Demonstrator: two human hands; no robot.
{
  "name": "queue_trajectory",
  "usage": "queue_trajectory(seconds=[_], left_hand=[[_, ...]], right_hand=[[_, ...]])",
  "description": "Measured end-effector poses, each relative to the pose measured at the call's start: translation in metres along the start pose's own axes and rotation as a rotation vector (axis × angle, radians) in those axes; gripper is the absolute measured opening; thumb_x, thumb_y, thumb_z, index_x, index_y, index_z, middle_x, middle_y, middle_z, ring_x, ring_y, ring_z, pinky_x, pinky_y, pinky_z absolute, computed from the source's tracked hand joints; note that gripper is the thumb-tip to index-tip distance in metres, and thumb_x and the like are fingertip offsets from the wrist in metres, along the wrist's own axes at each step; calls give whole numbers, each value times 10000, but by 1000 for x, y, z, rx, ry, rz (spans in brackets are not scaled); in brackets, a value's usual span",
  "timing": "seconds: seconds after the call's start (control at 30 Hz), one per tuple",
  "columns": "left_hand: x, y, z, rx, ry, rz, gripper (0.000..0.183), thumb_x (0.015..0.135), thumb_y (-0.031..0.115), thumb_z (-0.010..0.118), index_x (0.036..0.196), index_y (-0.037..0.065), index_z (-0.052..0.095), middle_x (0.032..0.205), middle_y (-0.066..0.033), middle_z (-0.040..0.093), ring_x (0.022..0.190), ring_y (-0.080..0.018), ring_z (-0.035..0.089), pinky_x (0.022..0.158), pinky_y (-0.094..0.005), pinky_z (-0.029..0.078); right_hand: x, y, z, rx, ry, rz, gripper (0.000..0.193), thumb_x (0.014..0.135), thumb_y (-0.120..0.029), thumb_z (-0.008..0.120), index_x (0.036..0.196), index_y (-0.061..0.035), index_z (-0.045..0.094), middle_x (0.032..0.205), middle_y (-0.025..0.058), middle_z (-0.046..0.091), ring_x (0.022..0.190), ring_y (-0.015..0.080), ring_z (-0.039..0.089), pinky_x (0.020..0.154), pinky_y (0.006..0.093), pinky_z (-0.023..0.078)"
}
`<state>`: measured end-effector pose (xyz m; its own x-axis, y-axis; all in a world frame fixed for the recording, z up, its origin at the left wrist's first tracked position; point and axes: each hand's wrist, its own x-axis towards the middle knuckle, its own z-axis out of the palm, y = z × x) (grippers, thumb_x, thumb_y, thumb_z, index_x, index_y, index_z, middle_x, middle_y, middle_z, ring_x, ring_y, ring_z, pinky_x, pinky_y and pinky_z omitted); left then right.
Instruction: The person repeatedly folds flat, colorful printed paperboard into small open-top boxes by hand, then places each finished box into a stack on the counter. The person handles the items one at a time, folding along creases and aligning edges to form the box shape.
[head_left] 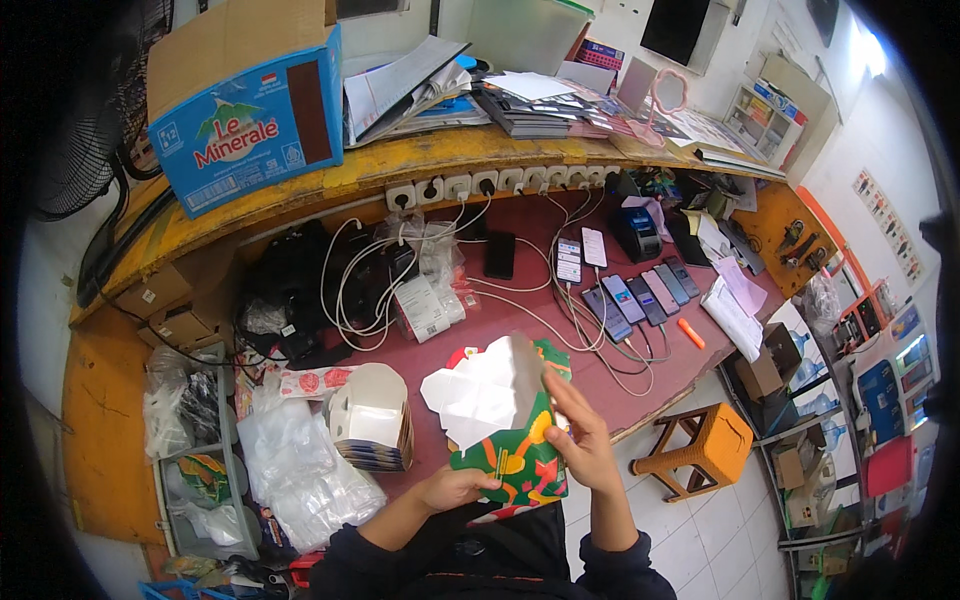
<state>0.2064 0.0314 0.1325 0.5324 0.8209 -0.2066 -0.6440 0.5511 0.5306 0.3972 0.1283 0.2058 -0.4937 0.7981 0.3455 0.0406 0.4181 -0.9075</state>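
Note:
A green paper food carton (512, 462) with red and yellow patterns is held at the table's near edge, its white inner flaps unfolded at the top. My left hand (458, 489) grips its lower left side, thumb on the front. The fingers of my right hand (580, 432) lie along its right side, by an upright flap, with the thumb against the front. Just left of the carton stands a stack of nested paper cartons (368, 418), white inside. Beside that stack lies a pile of clear plastic bags (300, 470).
Several phones (640, 297) with white charging cables lie on the red table (440, 372), near an orange marker (691, 333). A blue cardboard box (250, 120) and papers sit on the shelf behind. An orange stool (697, 450) stands right; a grey basket (205, 500) of bags is left.

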Motion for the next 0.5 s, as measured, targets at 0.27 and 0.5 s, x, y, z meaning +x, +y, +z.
queue_trajectory(seconds=[0.27,0.5], left_hand=[[-3,20,17,-63,201,117,474,875,13,388,1339,-65,333,1299,-226,467,1163,-345,517,991,-480,422],[-6,18,32,-28,150,-23,450,889,0,376,1331,-77,341,1285,-228,480,1165,-321,521,997,-465,421]], right_hand=[[-15,0,13,-87,186,-137,281,708,62,609,872,-123,742,815,62,588,721,141,557,609,253,454],[-11,-1,-20,2,-153,-391,222,649,-48,589,793,-104,748,797,60,503,673,168,505,615,277,406]])
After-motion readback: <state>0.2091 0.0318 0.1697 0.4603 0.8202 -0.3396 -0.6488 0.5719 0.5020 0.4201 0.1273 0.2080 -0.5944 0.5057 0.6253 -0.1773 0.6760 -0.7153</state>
